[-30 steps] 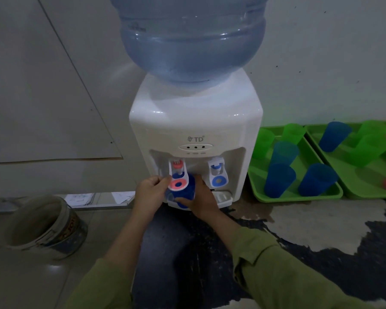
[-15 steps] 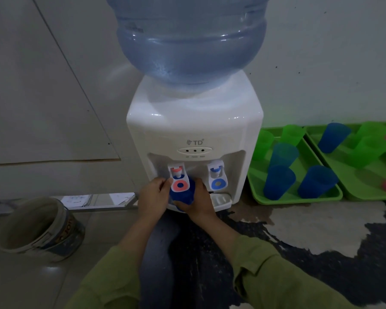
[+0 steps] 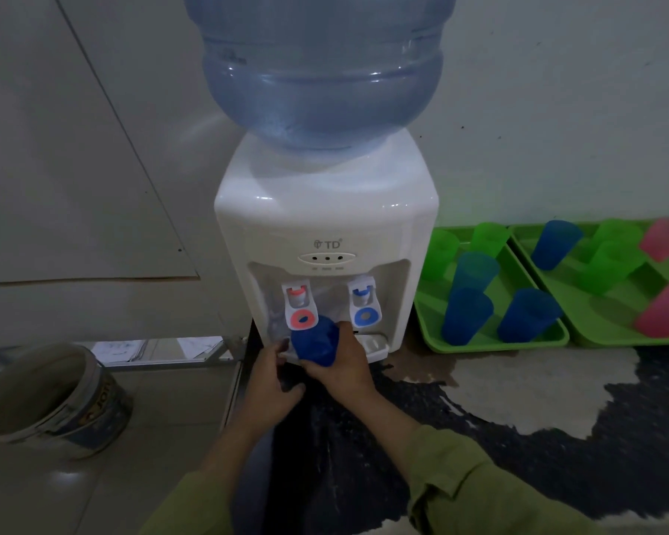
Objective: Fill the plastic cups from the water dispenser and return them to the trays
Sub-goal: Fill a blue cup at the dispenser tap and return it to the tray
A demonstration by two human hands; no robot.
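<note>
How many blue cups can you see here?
5: one blue cup in the right hand at the dispenser, three on the near tray, one on the far tray. None seems hidden.

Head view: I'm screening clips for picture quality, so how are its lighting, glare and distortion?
Head view: dim and bluish; soft glare on the dispenser top and floor tiles; wide-angle bending tilts the trays at right; blue cup in the right hand is slightly soft.

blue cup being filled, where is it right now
In the head view the blue cup is low in the centre, held in the right hand just below the red-tap lever of the water dispenser, with the left hand beside it.
</note>
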